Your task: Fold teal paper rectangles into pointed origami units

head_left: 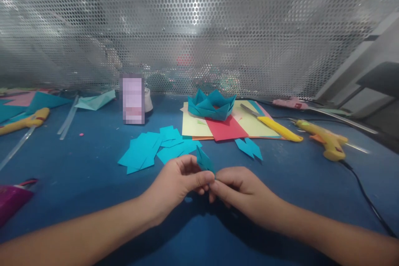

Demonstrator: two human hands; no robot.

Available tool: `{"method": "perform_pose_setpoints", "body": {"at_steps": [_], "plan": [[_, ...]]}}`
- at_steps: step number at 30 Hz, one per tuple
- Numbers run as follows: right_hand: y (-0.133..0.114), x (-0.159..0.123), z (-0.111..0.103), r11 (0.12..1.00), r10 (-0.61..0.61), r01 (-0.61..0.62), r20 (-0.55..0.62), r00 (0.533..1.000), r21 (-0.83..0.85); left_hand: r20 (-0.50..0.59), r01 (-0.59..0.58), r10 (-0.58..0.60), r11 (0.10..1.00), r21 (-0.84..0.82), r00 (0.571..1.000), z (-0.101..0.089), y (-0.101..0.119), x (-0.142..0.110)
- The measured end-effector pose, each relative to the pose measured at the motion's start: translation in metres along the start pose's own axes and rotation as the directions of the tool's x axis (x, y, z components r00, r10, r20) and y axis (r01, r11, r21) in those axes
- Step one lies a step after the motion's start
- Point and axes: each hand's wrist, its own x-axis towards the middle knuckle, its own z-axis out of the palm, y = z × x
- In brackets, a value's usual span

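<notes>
Between thumb and fingers, my left hand (187,178) pinches a small folded piece of blue paper (204,160). My right hand (238,185) closes its thumb and fingertips on the same piece's lower right end, the two thumbs nearly touching. Just beyond lie loose blue paper pieces (141,149), overlapping in a pile. A folded blue piece with pointed ends (249,148) rests to the right. Farther back, a zigzag ring of folded blue paper (212,106) sits on a red sheet (226,128) and a stack of coloured paper (196,126).
A yellow utility knife (279,128) lies across the stack's right side. A yellow glue gun (330,137) with a trailing cable is at right, a pink one (289,103) behind it. At left are another yellow glue gun (34,120), glue sticks (68,118) and a propped phone (134,99).
</notes>
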Motion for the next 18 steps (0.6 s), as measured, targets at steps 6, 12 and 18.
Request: {"method": "perform_pose_setpoints", "body": {"at_steps": [6,12,18], "plan": [[-0.0022,0.0017,0.0032,0.998,-0.064,0.064,-0.018,0.998,-0.015,-0.014,0.011,-0.012,0.998,-0.059,1.0,0.0014,-0.001,-0.0011],[-0.0014,0.0022,0.0027,0.997,-0.068,0.068,-0.009,0.998,-0.025,0.014,0.012,-0.011,0.997,-0.073,1.0,0.0005,-0.001,-0.0006],[-0.0015,0.0004,0.0023,0.997,-0.07,0.07,0.005,0.998,-0.023,0.041,0.019,-0.015,0.995,-0.095,0.999,-0.001,-0.0011,-0.0002]]}}
